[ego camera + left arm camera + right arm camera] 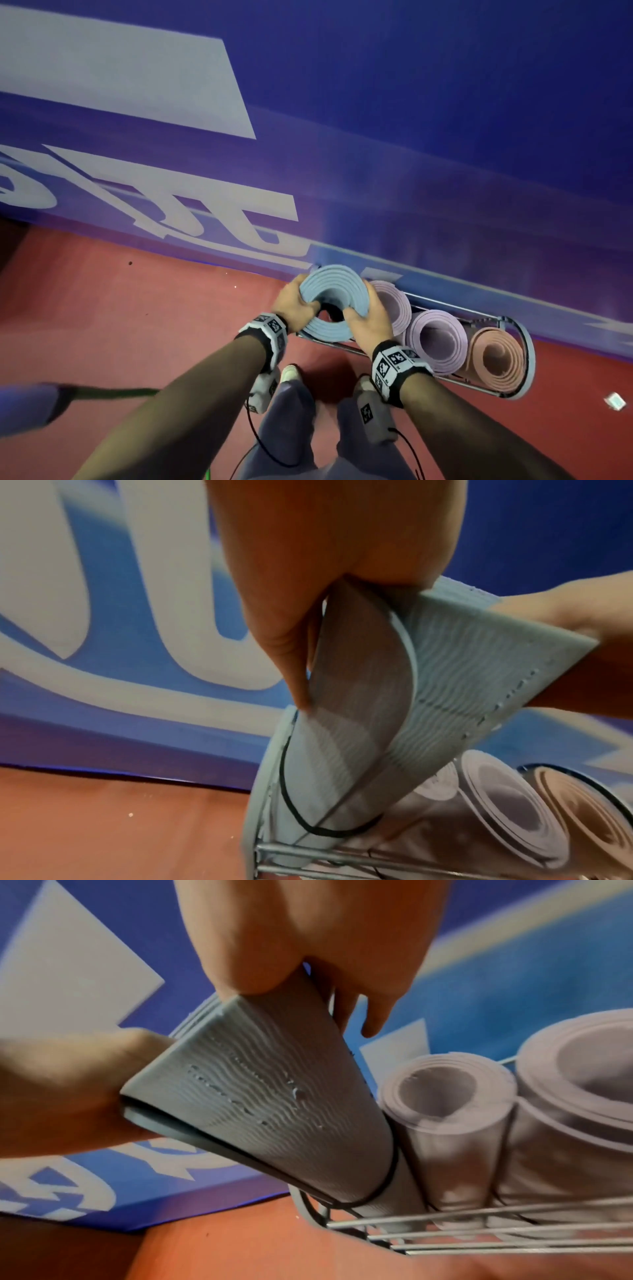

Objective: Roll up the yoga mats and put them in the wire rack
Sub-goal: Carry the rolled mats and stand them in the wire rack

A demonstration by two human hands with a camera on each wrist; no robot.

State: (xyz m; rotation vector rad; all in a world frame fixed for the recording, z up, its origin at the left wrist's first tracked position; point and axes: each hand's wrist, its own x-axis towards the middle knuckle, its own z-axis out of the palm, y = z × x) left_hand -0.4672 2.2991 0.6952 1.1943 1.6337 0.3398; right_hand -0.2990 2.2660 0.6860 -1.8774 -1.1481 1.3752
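A red-brown floor [120, 308] carries everything, meeting a blue banner wall [445, 137] with pale lettering along its far edge. A wire rack [524, 356] stands on the floor just beside that wall, with rolled mats standing upright in it. A small pale scrap [615, 401] lies on the floor to the right of the rack, and a few tiny specks dot the floor to the left.

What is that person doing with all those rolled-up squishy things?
Those are yoga mats being tidied away. The person's left hand and right hand both grip the top of a rolled blue mat, standing it on end at the left end of a wire rack by the blue wall. Two purple mats and a pink mat already stand in the rack. A black band goes round the blue mat.
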